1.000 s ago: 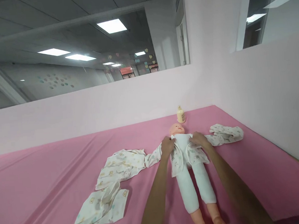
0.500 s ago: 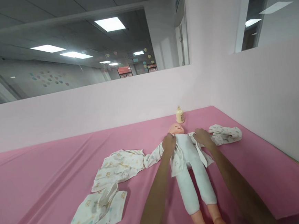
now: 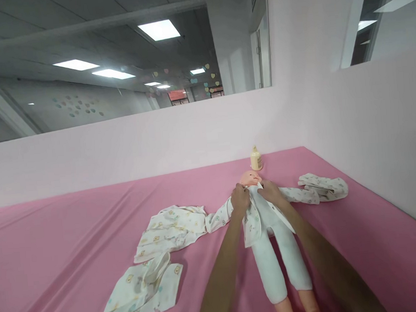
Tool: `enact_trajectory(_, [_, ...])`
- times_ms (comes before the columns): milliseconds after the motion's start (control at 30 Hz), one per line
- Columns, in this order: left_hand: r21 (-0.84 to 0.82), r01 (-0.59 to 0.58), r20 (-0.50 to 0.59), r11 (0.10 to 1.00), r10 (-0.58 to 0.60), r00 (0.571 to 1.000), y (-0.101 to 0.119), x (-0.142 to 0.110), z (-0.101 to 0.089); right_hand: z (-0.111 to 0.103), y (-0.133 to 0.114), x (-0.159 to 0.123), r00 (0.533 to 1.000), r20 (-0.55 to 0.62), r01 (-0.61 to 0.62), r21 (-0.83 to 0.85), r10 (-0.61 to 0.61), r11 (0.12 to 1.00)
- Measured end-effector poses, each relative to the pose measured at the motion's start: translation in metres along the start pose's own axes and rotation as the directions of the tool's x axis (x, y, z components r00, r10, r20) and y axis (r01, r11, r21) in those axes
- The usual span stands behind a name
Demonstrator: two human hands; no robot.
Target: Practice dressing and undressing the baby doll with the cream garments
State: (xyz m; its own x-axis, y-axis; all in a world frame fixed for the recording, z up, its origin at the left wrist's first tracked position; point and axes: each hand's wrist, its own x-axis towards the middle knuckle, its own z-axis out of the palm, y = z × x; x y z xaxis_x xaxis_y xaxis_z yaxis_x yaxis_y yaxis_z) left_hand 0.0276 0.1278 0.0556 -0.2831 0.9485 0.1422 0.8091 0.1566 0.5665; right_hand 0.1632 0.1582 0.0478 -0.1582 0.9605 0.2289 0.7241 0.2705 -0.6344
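Note:
A baby doll (image 3: 281,251) with a white cloth body lies on its back, head toward the wall. It wears a white patterned baby jacket (image 3: 251,225), its front spread apart over the chest and both sleeves stretched sideways. My left hand (image 3: 240,199) is closed on the jacket's edge at the left of the collar. Near the doll's neck, my right hand (image 3: 270,192) pinches the opposite front edge, with a white corner showing at the fingertips. The doll's hands do not show.
A pink sheet (image 3: 73,234) covers the surface. Patterned baby clothes (image 3: 174,231) and another folded garment (image 3: 142,291) lie at the left. A rolled white patterned cloth (image 3: 327,187) rests at the right. Beyond the doll's head stands a cream pump bottle (image 3: 256,159), close to the wall.
My right hand has moved inward to the doll's neck, drawing the right jacket edge over the chest. My left hand keeps its hold by the collar. The view has shifted slightly.

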Motion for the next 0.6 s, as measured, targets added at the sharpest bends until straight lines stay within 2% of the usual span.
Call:
enact_trajectory(333, [0.023, -0.124, -0.013, 0.992, 0.124, 0.992, -0.002, 0.001, 0.003, 0.009, -0.003, 0.004, 0.993, -0.111, 0.032, -0.043, -0.037, 0.999])
enact_trajectory(600, [0.058, -0.144, -0.045, 0.988, 0.146, 0.988, -0.001, 0.001, 0.013, 0.012, -0.008, 0.0, 0.993, -0.115, 0.029, 0.063, -0.021, 0.998])
